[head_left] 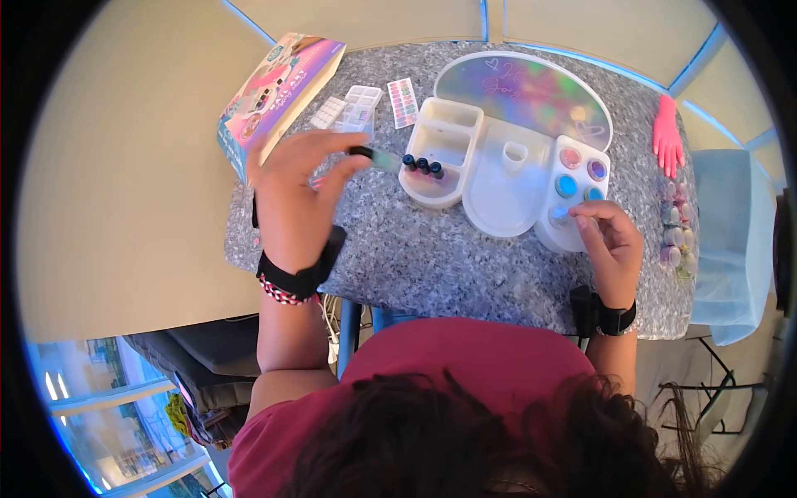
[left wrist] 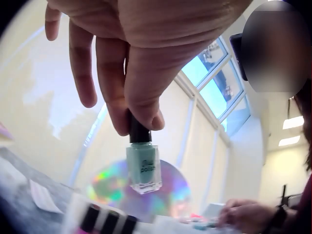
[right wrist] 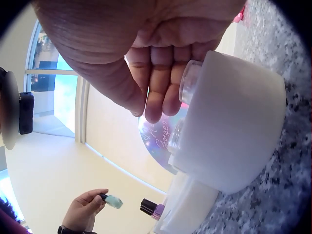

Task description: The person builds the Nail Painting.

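Observation:
Above the left part of the white organizer [head_left: 502, 203], my left hand [head_left: 295, 178] pinches a mint-green nail polish bottle [left wrist: 144, 168] by its black cap [left wrist: 140, 132], thumb against fingers. The bottle hangs upright in the left wrist view. Below it, three black-capped nail polish bottles [head_left: 422, 166] stand in the organizer's front left compartment. My right hand [head_left: 614, 241] is at the organizer's right section, fingertips right by the nearest clear pot [head_left: 558, 217]. Its fingers [right wrist: 155, 97] bend loosely, with nothing visible between them. Pink, purple and blue pots [head_left: 566, 185] sit behind.
A holographic panel [head_left: 531, 91] stands at the organizer's back. To the left are a nail art box [head_left: 278, 91], a clear divided case [head_left: 361, 104] and a sticker sheet [head_left: 403, 103]. At right lie a pink hand form [head_left: 667, 137] and several small jars [head_left: 677, 224].

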`<state>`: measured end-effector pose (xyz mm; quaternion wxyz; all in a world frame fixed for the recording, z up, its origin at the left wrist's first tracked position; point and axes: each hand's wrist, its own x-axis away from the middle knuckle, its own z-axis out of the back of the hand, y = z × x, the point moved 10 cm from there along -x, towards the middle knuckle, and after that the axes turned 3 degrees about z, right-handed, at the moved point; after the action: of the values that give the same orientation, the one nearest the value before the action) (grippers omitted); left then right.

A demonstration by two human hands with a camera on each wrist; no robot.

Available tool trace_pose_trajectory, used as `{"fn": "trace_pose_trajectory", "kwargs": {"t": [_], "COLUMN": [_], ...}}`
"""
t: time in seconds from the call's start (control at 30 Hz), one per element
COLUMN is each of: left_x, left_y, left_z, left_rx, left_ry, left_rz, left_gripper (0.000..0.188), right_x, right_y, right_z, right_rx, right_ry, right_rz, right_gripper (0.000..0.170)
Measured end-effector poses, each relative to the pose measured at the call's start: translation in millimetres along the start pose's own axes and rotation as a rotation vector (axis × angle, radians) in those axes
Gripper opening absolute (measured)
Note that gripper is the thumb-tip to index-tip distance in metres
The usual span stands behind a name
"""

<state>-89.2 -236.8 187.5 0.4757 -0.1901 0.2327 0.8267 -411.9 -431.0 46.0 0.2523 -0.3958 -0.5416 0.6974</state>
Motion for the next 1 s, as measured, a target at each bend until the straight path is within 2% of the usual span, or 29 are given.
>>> {"fn": "trace_pose_trajectory", "kwargs": {"t": [0.07,0.1,0.2,0.33,0.4,0.6,0.93,1.0], "left_x": [6,6,9,10,10,9,15,19], "left_y": [43,51,76,75,76,81,94,92], "left_z": [-12,-17,-38,-66,-66,-62,-77,-82], "left_rx": [0.272,0.276,0.27,0.279,0.224,0.079,-0.019,0.001], "left_ry": [-0.151,-0.151,-0.203,-0.275,-0.216,-0.189,-0.104,-0.139], "left_rz": [-0.2,-0.2,-0.357,-0.358,-0.381,-0.386,-0.45,-0.455], "left_gripper": [0.014,0.014,0.014,0.018,0.013,0.01,0.012,0.022], "right_x": [0,0,-1,0,0,-1,-1,-1], "right_y": [0,0,0,-2,-1,-2,-3,-3], "right_z": [0,0,0,0,1,0,0,-2], "right_rx": [-0.009,-0.006,-0.02,-0.006,-0.004,-0.012,0.017,0.024], "right_ry": [0.002,0.003,0.003,0.005,0.007,0.005,-0.001,-0.011], "right_rz": [0.013,0.012,0.021,0.022,0.024,0.035,0.042,0.044], "right_gripper": [0.017,0.017,0.017,0.017,0.017,0.016,0.017,0.017]}}
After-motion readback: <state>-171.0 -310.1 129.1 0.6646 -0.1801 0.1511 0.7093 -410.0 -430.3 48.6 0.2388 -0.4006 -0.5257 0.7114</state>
